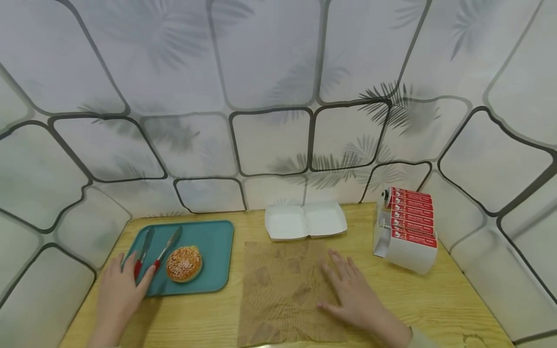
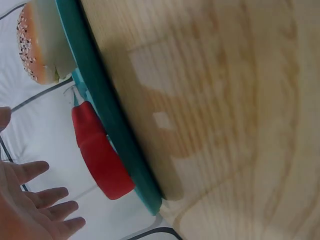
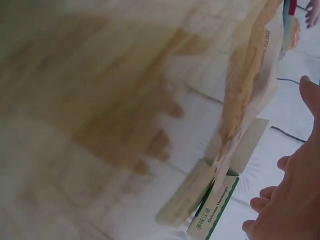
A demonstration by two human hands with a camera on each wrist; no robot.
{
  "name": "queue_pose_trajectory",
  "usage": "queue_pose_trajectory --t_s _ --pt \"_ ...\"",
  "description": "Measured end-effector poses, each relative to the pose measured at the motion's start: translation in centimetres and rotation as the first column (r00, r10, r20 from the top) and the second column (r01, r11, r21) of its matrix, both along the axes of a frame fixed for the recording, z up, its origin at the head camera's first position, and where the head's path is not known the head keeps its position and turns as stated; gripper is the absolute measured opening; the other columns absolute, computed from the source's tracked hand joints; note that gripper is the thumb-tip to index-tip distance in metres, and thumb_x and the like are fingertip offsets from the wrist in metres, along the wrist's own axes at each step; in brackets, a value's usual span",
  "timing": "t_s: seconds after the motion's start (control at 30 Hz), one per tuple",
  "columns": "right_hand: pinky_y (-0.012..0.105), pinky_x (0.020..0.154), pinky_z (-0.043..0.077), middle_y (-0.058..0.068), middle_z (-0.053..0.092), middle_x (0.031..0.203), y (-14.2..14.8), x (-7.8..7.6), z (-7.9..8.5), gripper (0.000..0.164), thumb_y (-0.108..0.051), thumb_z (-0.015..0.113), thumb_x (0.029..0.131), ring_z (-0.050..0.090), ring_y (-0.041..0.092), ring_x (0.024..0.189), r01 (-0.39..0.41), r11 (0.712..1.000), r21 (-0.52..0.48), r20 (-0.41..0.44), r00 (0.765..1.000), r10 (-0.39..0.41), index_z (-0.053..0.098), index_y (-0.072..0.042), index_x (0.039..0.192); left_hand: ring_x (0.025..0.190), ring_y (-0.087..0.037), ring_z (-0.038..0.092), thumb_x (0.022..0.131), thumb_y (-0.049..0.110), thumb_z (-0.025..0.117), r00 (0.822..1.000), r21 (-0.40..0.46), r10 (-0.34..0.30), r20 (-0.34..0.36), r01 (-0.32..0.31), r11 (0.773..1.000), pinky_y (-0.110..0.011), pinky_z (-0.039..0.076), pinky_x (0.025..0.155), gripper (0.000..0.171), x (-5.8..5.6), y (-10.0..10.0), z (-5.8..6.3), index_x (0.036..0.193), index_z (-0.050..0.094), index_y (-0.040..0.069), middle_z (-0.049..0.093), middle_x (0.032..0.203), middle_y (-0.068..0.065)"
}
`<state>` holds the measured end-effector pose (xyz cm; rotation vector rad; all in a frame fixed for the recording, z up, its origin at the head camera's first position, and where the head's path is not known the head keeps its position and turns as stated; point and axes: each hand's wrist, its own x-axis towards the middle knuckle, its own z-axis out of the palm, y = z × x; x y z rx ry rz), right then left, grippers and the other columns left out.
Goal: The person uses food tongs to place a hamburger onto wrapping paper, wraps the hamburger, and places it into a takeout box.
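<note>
A sesame-seed burger bun point(image 1: 184, 264) lies on a teal tray point(image 1: 216, 261) at the left of the table. Beside it rest red-handled metal tongs point(image 1: 163, 252), their two arms spread apart. My left hand point(image 1: 119, 290) hovers at the tray's near left corner, its fingers parted around the red handles point(image 2: 100, 152); the left wrist view shows a gap between fingers and handles. A sheet of brown printed paper point(image 1: 283, 290) lies in the middle of the table. Over its right edge is my right hand point(image 1: 354, 295), fingers spread and holding nothing.
Behind the paper stands an opened white burger box point(image 1: 306, 221), with green print on its side point(image 3: 212, 207). A white dispenser holding red-labelled rolls point(image 1: 411, 232) sits at the back right. Patterned white walls point(image 1: 274, 145) enclose the wooden table point(image 1: 196, 319) at back and sides.
</note>
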<state>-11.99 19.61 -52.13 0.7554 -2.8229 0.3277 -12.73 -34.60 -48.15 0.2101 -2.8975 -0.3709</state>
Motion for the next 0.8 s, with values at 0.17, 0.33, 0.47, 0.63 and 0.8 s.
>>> queue_pose_trajectory --t_s 0.17,0.33,0.47,0.63,0.8 --pt "0.06 0.129 0.028 0.025 0.037 0.168 0.0 0.2 -0.2 0.095 -0.067 0.07 0.091 0.041 0.045 0.154 -0.052 0.998 0.02 -0.032 0.998 0.052 0.043 -0.009 0.162 0.132 -0.069 0.038 0.106 0.043 0.061 1.0 0.016 0.018 -0.006 -0.018 1.0 -0.082 0.035 0.112 0.078 -0.1 -0.2 -0.6 0.148 0.041 -0.019 0.035 0.148 -0.051" --pt "0.031 0.136 -0.008 0.024 0.04 0.167 0.2 0.5 -0.5 0.094 -0.069 0.067 0.093 0.042 0.041 0.154 -0.109 0.993 0.046 -0.079 0.99 0.113 0.043 -0.009 0.162 0.125 -0.068 0.046 0.098 0.037 0.074 0.998 0.045 0.028 -0.06 -0.025 0.999 -0.08 0.043 0.104 0.077 0.0 -0.5 -1.7 0.141 0.047 -0.022 0.043 0.141 -0.051" --pt "0.023 0.132 -0.02 0.024 0.041 0.166 0.4 0.6 -0.8 0.096 -0.07 0.066 0.093 0.043 0.04 0.152 -0.138 0.988 0.07 -0.116 0.983 0.146 0.041 -0.009 0.163 0.126 -0.067 0.045 0.095 0.035 0.079 0.998 0.104 0.065 -0.02 -0.062 0.993 -0.079 0.044 0.104 0.081 -0.1 -0.8 -2.2 0.142 0.046 -0.022 0.043 0.142 -0.05" --pt "0.021 0.13 -0.022 0.024 0.039 0.168 0.5 0.8 -0.8 0.096 -0.073 0.062 0.095 0.041 0.041 0.153 -0.146 0.986 0.079 -0.075 0.986 0.151 0.039 -0.01 0.164 0.128 -0.063 0.046 0.095 0.033 0.079 0.991 0.199 0.131 0.039 -0.136 0.971 -0.075 0.045 0.107 0.084 -0.3 -0.8 -2.2 0.147 0.042 -0.021 0.043 0.143 -0.049" --pt "0.019 0.129 -0.023 0.023 0.036 0.17 0.7 1.0 -1.0 0.094 -0.074 0.056 0.097 0.04 0.039 0.155 -0.159 0.983 0.086 -0.02 0.987 0.162 0.038 -0.012 0.165 0.12 -0.061 0.055 0.095 0.025 0.079 0.982 0.286 0.182 0.045 -0.187 0.94 -0.071 0.05 0.099 0.082 -0.5 -0.6 -2.3 0.147 0.04 -0.024 0.049 0.138 -0.05"
